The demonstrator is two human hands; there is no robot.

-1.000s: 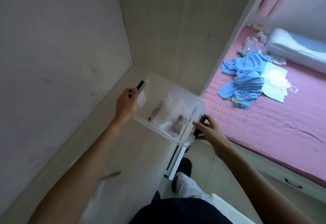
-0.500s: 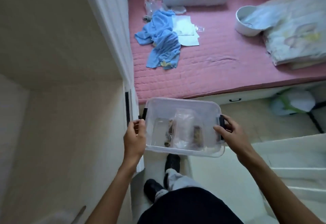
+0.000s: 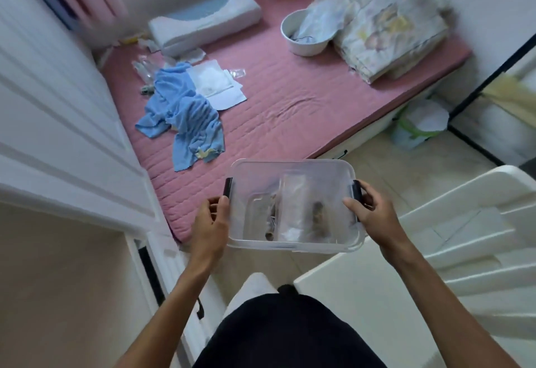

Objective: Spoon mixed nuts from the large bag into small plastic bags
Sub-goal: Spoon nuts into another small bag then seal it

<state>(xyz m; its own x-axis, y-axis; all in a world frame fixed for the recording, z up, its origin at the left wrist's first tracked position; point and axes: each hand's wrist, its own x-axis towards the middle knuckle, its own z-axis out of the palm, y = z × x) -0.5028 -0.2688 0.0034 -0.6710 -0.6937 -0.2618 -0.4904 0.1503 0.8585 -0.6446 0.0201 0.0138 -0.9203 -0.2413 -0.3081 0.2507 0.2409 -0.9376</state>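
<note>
Since I'm only watching through the head cam, here's my read:
carry: clear lidded box (image 3: 293,202) is held level, one hand per short end, I guess so the bags inside don't slide.
left hand (image 3: 210,227): fingers curled round the box's end just below the black latch (image 3: 227,188).
right hand (image 3: 369,212): thumb on the lid, fingers wrapped under the other latch.
nuts: small plastic bags (image 3: 298,211) with brownish nuts lie inside, between my hands; can't pick out the large bag or a spoon.
room: pink mattress (image 3: 290,101) edge sits just beyond the knuckles, white cabinet (image 3: 58,135) close off the left hand, white chair (image 3: 449,237) near the right wrist.
gap: bare floor under the box looks tight, so I'd probably go forward onto the mattress.
</note>
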